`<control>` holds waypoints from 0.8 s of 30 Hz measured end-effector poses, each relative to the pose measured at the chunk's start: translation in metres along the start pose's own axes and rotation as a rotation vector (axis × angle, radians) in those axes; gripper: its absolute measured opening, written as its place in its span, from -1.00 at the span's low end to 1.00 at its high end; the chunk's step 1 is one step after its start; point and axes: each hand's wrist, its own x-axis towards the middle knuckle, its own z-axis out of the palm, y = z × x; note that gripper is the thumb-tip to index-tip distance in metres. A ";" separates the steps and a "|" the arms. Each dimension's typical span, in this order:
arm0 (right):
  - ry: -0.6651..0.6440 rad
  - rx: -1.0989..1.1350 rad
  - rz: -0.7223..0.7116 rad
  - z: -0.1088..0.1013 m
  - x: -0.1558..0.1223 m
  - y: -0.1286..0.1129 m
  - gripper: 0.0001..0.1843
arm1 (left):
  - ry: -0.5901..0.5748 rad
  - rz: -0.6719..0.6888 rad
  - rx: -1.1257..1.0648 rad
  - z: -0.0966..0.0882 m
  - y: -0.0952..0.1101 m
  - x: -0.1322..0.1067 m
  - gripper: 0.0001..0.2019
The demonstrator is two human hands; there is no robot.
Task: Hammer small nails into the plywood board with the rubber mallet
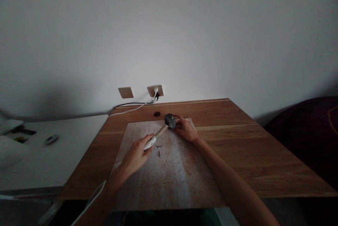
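Hammer (161, 132) lies low over a pale board (169, 180) on the wooden counter (237, 148), near the board's far edge and roughly in the middle of the view. Its long axis runs on a slant, from the light handle end at the near left up to the dark, rounded head at the far right, so the head points away from the person and toward the wall. Whether the head rests on the board or hangs just above it cannot be told.

The left hand (136, 155) has its fingers closed around the handle's near end. The right hand (186, 129) sits just beside the head on its right, fingers curled toward it. Whether they touch the head, pinch something small beneath it or merely rest there is too dim to make out. A few small metal pieces (158, 150) lie on the board just beside the left hand, under the handle.

By the look of it, the step in hand is lining up the head at a spot the right hand steadies. A next move from here calls for the right fingers to stay out from under the head, and for the hammer to swing in line with its slanted handle.

Behind the counter, a white cable (132, 109) runs up to a wall socket (155, 91).
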 end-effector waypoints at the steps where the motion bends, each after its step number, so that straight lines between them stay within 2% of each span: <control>1: 0.002 -0.008 0.000 0.000 0.000 0.000 -0.26 | 0.006 0.003 -0.014 0.000 -0.002 -0.001 -0.56; 6: 0.026 -0.044 0.019 0.000 0.000 0.000 -0.31 | 0.155 -0.017 -0.070 -0.006 -0.014 -0.008 -0.56; 11: 0.029 -0.071 -0.021 0.000 0.000 0.002 -0.35 | 0.268 -0.077 -0.131 -0.013 -0.030 -0.015 -0.52; 14: 0.011 -0.119 -0.093 -0.004 -0.002 0.002 -0.40 | 0.307 -0.093 -0.148 -0.013 -0.037 -0.017 -0.48; 16: 0.049 -0.190 -0.156 -0.008 -0.004 -0.003 -0.48 | 0.312 -0.075 -0.145 -0.010 -0.041 -0.017 -0.47; 18: 0.111 -0.299 -0.201 -0.011 -0.005 -0.013 -0.61 | 0.306 -0.053 -0.137 -0.007 -0.044 -0.017 -0.47; 20: 0.121 -0.418 -0.248 -0.011 -0.007 -0.030 -0.73 | 0.299 -0.034 -0.130 -0.004 -0.046 -0.016 -0.47; 22: 0.042 -0.493 -0.319 -0.004 -0.008 -0.050 -0.75 | 0.293 -0.015 -0.127 -0.002 -0.045 -0.016 -0.46; 24: -0.100 -0.523 -0.379 0.008 -0.008 -0.070 -0.73 | 0.300 0.003 -0.119 -0.002 -0.042 -0.017 -0.47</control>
